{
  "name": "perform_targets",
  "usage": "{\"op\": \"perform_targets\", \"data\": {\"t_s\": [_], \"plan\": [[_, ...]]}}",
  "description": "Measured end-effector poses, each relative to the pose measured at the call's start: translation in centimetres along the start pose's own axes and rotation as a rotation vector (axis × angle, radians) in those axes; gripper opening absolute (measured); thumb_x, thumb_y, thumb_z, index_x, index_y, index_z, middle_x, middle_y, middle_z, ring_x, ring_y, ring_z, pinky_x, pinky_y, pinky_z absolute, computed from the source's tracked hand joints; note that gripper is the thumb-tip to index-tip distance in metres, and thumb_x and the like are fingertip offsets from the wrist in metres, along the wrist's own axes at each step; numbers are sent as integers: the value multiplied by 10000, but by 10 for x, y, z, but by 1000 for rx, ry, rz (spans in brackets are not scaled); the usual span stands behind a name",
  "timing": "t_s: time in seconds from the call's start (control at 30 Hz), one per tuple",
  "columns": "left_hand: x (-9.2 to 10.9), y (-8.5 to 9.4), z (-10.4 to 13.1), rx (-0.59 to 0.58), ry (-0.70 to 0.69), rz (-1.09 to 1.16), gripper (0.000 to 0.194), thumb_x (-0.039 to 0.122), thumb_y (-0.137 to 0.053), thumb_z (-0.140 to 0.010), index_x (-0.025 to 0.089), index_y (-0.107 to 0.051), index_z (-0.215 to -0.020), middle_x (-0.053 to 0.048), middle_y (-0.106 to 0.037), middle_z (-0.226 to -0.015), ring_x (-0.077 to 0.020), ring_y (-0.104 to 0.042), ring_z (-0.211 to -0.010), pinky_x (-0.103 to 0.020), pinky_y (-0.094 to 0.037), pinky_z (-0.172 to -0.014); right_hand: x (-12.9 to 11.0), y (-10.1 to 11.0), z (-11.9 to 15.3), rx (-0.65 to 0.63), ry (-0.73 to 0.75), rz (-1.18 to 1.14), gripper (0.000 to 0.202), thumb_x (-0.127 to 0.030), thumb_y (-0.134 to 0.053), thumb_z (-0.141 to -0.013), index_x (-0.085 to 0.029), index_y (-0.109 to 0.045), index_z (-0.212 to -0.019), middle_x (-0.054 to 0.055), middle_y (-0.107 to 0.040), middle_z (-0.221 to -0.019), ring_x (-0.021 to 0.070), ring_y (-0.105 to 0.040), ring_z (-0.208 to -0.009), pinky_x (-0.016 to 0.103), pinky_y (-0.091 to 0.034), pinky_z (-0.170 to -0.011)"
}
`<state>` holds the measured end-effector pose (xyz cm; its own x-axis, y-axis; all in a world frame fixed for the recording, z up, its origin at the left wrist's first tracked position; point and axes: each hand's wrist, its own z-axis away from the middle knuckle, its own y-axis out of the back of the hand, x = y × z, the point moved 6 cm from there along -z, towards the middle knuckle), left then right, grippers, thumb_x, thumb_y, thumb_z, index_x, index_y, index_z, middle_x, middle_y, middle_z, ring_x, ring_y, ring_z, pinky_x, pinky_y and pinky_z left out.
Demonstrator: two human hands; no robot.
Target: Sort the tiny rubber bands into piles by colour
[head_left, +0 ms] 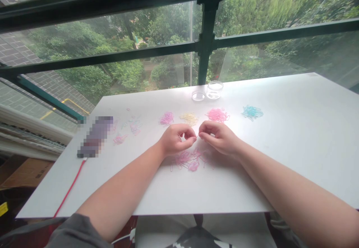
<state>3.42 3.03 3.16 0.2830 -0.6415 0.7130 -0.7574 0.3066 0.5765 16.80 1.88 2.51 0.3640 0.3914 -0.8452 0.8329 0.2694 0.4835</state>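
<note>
Over the middle of the white table (291, 128), my left hand (178, 138) and my right hand (218, 136) face each other, fingertips almost meeting. Each is in a pinch, and what they hold is too small to make out. Just below them lies a loose pile of pink and purple pieces (185, 160). Beyond the hands are small piles in a row: purple (166, 118), yellow (189, 118), bright pink (217, 115) and, farther right, blue (252, 112).
A clear round jar (214, 90) and a clear lid (198, 96) stand at the back edge. Scattered pale pieces (135, 126) lie left, beside a blurred-out device (97, 135) with a red cable (70, 188). Windows rise behind the table.
</note>
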Motion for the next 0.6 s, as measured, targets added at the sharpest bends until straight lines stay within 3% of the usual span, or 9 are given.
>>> {"op": "perform_targets", "data": {"t_s": [0.27, 0.47, 0.6], "plan": [[13, -7, 1, -69, -92, -36, 67, 146, -554, -730, 164, -592, -678, -5, -600, -630, -105, -509, -610, -241, -436, -642, 16, 13, -3, 170, -69, 41, 83, -186, -505, -783, -176, -521, -701, -20, -506, -620, 108, -454, -582, 239, -355, -554], [-1, 3, 0, 42, -11, -43, 53, 159, -571, -742, 158, -614, -711, -3, -601, -653, -97, -523, -619, -231, -411, -616, 6, -1, -2, -39, 21, 53, 77, -165, -514, -777, -174, -553, -710, -23, -500, -603, 98, -439, -553, 232, -355, -533], [-5, 7, 0, 102, 17, -51, 37, 172, -596, -732, 156, -616, -705, -6, -604, -674, -101, -533, -644, -233, -398, -612, 0, -2, -1, -38, 81, 73, 66, -149, -528, -764, -172, -568, -716, -8, -531, -640, 101, -473, -577, 234, -387, -560]]}}
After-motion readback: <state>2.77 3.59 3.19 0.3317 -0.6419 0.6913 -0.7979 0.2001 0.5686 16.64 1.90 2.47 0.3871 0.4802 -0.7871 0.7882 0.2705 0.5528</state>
